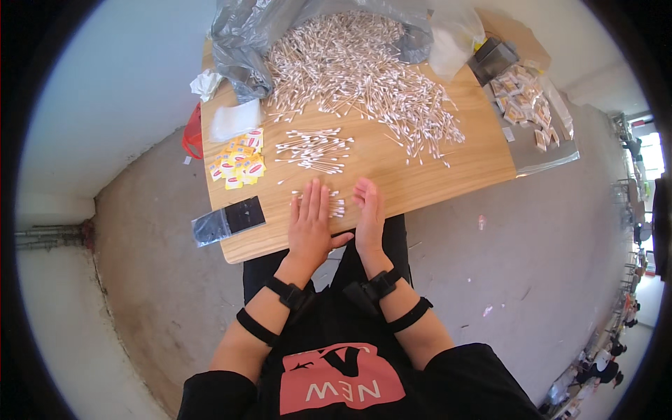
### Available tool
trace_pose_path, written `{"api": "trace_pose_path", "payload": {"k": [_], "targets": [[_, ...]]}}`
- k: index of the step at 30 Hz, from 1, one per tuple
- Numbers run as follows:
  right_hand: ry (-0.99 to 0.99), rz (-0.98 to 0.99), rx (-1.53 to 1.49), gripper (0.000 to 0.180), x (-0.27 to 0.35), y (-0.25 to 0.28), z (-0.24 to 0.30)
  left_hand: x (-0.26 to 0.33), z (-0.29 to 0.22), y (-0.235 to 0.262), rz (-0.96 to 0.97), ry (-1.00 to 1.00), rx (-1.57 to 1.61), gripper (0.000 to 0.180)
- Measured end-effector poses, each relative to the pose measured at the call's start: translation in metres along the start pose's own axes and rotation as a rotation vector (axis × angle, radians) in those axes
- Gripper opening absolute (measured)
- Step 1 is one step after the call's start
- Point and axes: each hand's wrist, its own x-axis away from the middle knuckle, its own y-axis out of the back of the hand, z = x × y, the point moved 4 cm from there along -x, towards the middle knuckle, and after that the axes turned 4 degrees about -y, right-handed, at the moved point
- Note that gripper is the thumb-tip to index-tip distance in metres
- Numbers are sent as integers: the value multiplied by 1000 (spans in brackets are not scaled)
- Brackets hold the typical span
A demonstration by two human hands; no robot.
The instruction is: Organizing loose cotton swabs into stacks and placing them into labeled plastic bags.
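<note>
My left hand [310, 222] lies flat, palm down, over a small bunch of cotton swabs [337, 208] near the front edge of the wooden table. Its fingers are straight and the thumb points right; part of the bunch is hidden beneath it. Just right of the bunch, my right hand [369, 215] stands on its edge with the fingers slightly curved and nothing seen in it. Beyond both hands lies a loose group of cotton swabs [315, 150]. A large heap of cotton swabs [350, 63] spreads across the far side, partly on a grey plastic bag [241, 42].
Yellow-and-white labels [240, 164], clear plastic bags [235, 121] and a black packet [245, 214] lie along the table's left side. At the right, many small packets [525, 101] rest on clear plastic beside a black box [494, 59]. Crumpled white tissue [206, 85] sits far left.
</note>
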Motion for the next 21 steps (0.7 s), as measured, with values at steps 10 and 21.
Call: {"api": "trace_pose_path", "payload": {"k": [10,21], "targets": [[-96,-4,-277,47,-2,-3,-10,-13,-1,-6,-16,70,-40,112],[41,98,-119,51,0,-30,-11,1,14,11,94,46,-33,127]]}}
